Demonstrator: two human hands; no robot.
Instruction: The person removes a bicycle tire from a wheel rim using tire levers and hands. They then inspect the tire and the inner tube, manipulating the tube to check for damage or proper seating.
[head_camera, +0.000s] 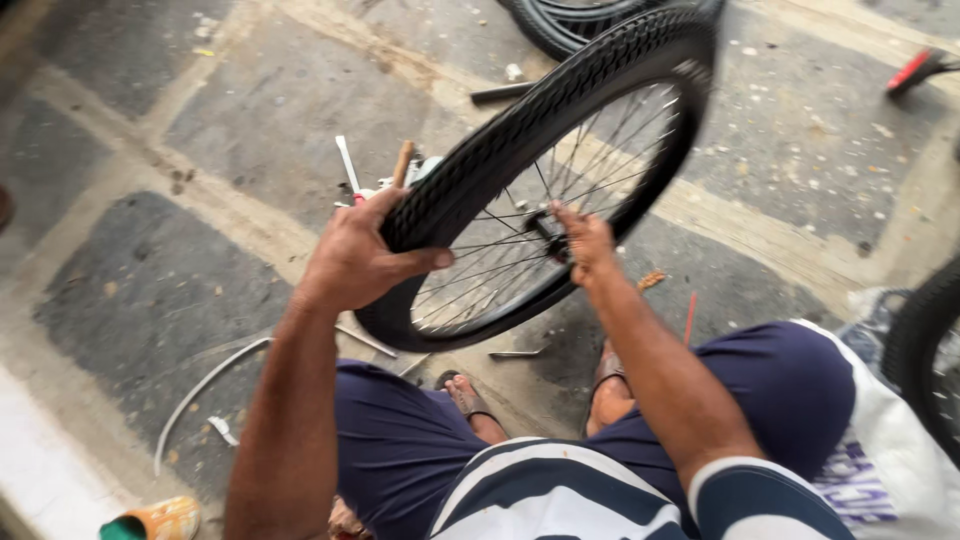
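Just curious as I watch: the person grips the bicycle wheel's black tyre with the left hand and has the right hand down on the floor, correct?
Not quite. The left hand does grip the black tyre of the bicycle wheel, but the right hand is not on the floor: its fingers are at the hub in the middle of the spokes. The head view shows this.

Tools (372, 178) on dusty stone floor (140, 290)

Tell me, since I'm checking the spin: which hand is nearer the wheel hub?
Right hand, fingers at the hub; the left hand grips the tyre at the rim's edge.
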